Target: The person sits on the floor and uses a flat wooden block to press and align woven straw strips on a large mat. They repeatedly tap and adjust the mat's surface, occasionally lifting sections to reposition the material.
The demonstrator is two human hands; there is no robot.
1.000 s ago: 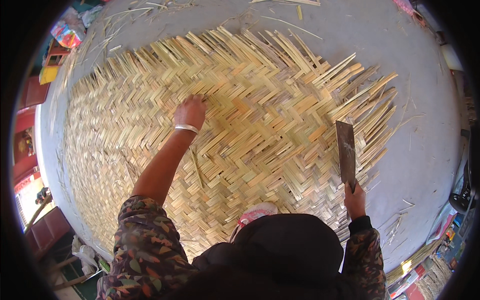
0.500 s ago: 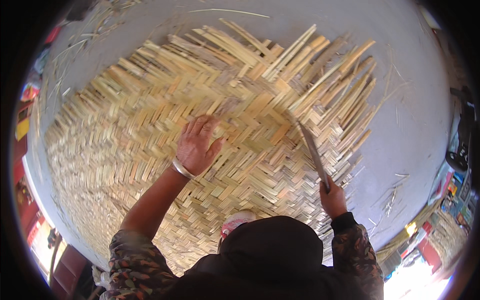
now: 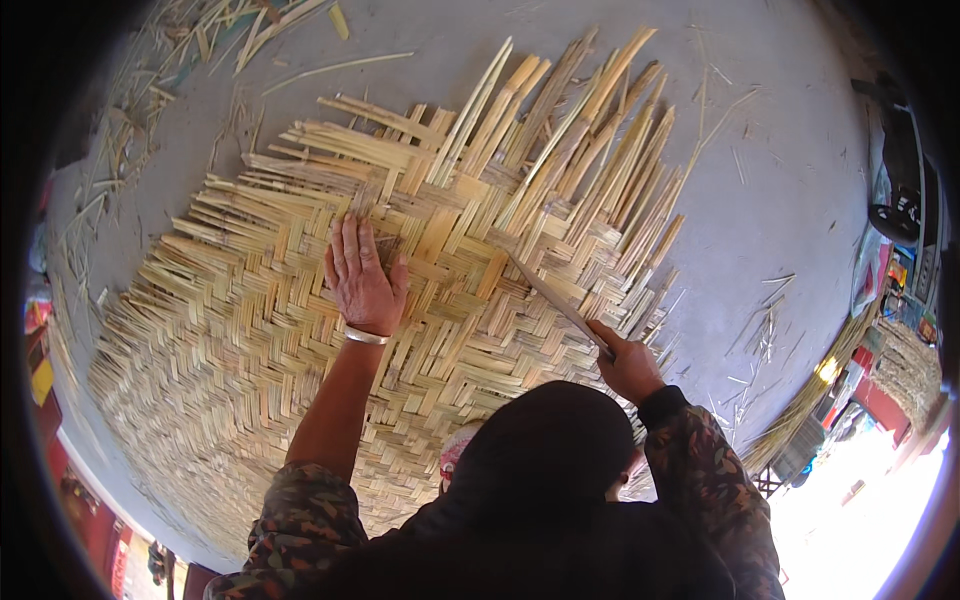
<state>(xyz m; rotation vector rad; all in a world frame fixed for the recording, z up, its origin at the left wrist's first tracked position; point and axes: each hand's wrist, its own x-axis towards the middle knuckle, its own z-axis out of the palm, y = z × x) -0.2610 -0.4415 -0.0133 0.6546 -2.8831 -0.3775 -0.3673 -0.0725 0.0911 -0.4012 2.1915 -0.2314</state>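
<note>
A wide mat [image 3: 250, 330] of split cane strips, woven in a herringbone pattern, lies on the grey floor. Along its far and right edges, loose strip ends [image 3: 620, 150] stick out unwoven. My left hand [image 3: 366, 285], with a silver bangle at the wrist, presses flat on the weave, fingers stretched forward. In my right hand [image 3: 632, 366] is a long, narrow, knife-like blade [image 3: 556, 303], held near its lower end. The blade slants to the far left, its tip on or just above the mat between the hands; contact cannot be made out.
Cane scraps and slivers [image 3: 225, 35] litter the grey floor [image 3: 800, 210] at the far left, with more slivers [image 3: 765, 330] at the right. A bundle of long thin stalks [image 3: 815, 390] lies by the right rim. A dark wheeled object [image 3: 900, 220] stands at far right.
My view has turned, so the mat sits further left. My left hand has flattened onto the weave with straighter fingers. The blade in my right hand now tilts more to the left.
</note>
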